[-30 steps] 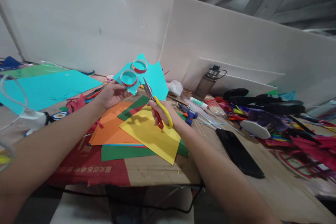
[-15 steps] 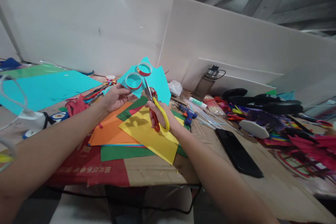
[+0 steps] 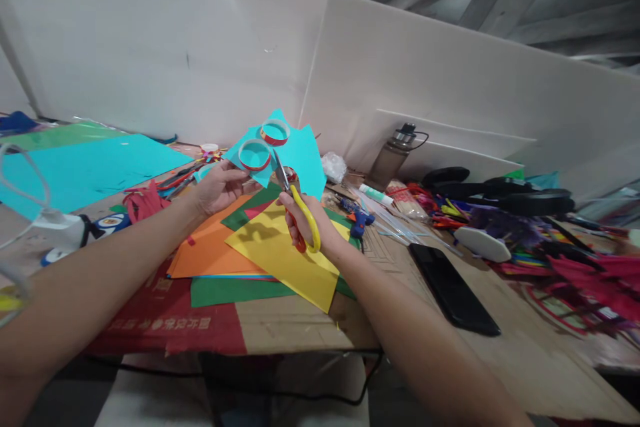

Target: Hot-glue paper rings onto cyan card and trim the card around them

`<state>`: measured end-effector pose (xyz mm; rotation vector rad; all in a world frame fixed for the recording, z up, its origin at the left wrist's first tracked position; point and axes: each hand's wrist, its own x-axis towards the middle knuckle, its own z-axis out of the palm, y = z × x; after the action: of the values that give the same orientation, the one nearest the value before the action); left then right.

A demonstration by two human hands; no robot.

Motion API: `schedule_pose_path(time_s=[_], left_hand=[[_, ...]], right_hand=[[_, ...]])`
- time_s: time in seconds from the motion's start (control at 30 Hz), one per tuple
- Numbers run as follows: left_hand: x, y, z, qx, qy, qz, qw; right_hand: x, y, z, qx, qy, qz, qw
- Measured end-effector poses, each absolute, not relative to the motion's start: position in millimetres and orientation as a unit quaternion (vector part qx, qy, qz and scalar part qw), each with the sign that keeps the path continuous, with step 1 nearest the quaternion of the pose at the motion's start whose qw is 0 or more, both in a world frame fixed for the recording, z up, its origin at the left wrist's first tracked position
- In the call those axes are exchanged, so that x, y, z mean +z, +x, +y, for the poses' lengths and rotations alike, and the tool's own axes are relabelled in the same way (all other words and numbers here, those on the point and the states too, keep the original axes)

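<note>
My left hand pinches the lower left edge of a turquoise paper piece, which carries two red-and-white rings. My right hand grips scissors with a yellow and red handle. Their blades point up and away, close beside the nearer ring at the paper's edge; whether they touch the paper I cannot tell. Behind the blades is a larger turquoise sheet. Under my hands lie a yellow sheet, orange sheets and green sheets.
A black phone lies to the right. Behind it are a blue glue gun, a glue stick and a grey bottle. Craft scraps crowd the right side. A power strip and turquoise sheet are at left.
The scissors' handle loops have drawn closer together in my right hand. My left hand and the paper with its rings stay nearly in place.
</note>
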<state>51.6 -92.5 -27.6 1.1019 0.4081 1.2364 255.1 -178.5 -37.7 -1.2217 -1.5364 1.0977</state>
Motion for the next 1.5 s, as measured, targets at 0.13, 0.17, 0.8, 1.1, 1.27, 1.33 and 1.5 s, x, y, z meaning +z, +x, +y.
schedule_pose_path(time_s=[0.13, 0.17, 0.8, 1.1, 1.27, 1.33, 1.5], left_hand=[[-25, 50, -94, 0.521, 0.47, 0.171, 0.691], [-24, 50, -94, 0.519, 0.46, 0.171, 0.7], [-31, 52, -80, 0.594, 0.4, 0.288, 0.636], [-35, 47, -77, 0.566, 0.42, 0.276, 0.653], [-33, 47, -80, 0.544, 0.43, 0.284, 0.662], [-31, 48, -81, 0.545, 0.43, 0.284, 0.662], [-33, 46, -79, 0.545, 0.426, 0.273, 0.669]], right_hand=[[-37, 254, -181, 0.44, -0.516, -0.6, 0.424], [-37, 254, -181, 0.442, -0.523, -0.594, 0.423], [-45, 258, -179, 0.478, -0.529, -0.571, 0.407], [-43, 261, -184, 0.468, -0.509, -0.596, 0.41], [-44, 261, -182, 0.464, -0.519, -0.589, 0.41], [-45, 261, -181, 0.467, -0.522, -0.587, 0.406], [-46, 261, -183, 0.482, -0.52, -0.574, 0.408]])
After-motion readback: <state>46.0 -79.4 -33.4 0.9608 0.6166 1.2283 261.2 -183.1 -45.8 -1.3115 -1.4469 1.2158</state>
